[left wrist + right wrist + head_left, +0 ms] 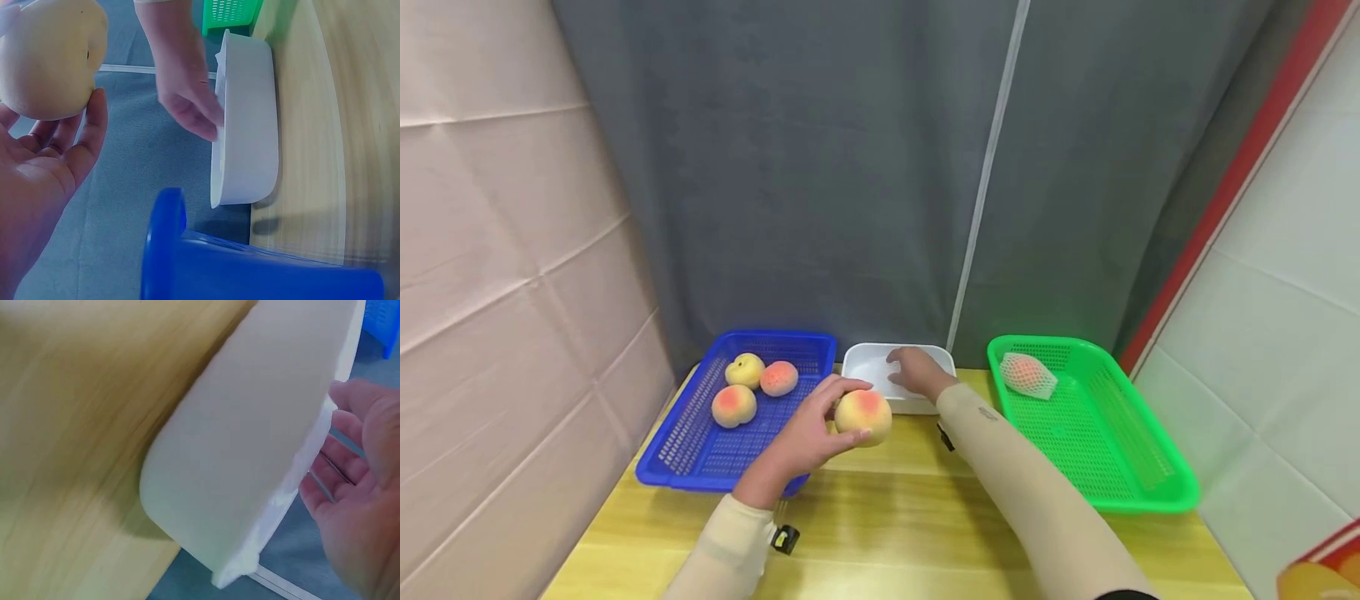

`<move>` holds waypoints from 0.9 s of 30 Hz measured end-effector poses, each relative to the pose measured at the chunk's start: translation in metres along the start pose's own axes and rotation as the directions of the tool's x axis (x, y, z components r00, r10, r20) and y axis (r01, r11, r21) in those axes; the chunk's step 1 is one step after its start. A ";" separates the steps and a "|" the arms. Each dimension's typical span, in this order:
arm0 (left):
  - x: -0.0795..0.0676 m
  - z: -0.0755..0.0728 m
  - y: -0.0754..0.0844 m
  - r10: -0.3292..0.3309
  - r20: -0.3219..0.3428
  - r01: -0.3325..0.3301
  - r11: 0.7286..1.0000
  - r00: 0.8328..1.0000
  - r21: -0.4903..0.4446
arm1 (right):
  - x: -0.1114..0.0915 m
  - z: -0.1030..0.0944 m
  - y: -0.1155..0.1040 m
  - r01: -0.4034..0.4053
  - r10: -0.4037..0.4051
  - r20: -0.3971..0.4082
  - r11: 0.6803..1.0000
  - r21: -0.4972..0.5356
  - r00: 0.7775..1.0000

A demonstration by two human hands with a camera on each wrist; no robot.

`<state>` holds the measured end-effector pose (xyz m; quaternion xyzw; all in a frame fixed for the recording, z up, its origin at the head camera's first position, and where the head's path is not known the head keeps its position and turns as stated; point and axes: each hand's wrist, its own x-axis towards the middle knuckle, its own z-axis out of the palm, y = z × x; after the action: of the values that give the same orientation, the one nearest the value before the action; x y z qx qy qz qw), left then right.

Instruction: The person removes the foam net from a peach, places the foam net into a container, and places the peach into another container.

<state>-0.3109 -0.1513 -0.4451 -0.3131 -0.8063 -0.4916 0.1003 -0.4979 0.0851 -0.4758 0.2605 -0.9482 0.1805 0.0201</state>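
Note:
My left hand [808, 429] grips a yellow and pink peach [865, 418] between thumb and fingers, held up over the table in front of the white bin. The left wrist view shows the same peach [53, 59] resting against the fingers, its crease facing right. My right hand [917, 371] reaches down into the white bin [867, 357], fingers apart and loosely bent. White, soft-looking material [294, 472] shows along the bin's rim in the right wrist view, close to the fingertips. Most of the bin's contents are hidden there.
On the left a blue basket [681, 450] holds several peaches [733, 406]. To the right stands a green basket [1157, 425] with one peach in a white foam net [1028, 375]. A grey curtain [820, 183] hangs behind the wooden table [887, 517].

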 end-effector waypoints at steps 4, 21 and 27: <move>-0.001 -0.001 0.001 -0.019 0.011 0.019 1.000 1.000 -0.002 | -0.003 -0.009 -0.001 0.040 -0.038 -0.067 0.999 0.018 0.997; -0.001 -0.004 0.004 -0.053 0.040 0.052 0.999 0.998 0.016 | -0.084 -0.052 -0.017 0.132 -0.109 -0.151 0.980 0.151 0.983; -0.001 -0.004 0.005 -0.053 0.062 0.054 0.999 0.997 -0.008 | -0.138 -0.057 -0.028 0.219 -0.178 -0.200 0.953 0.209 0.964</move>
<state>-0.3076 -0.1537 -0.4393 -0.3069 -0.8149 -0.4880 0.0606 -0.3674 0.1501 -0.4314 0.3382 -0.8842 0.3085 0.0930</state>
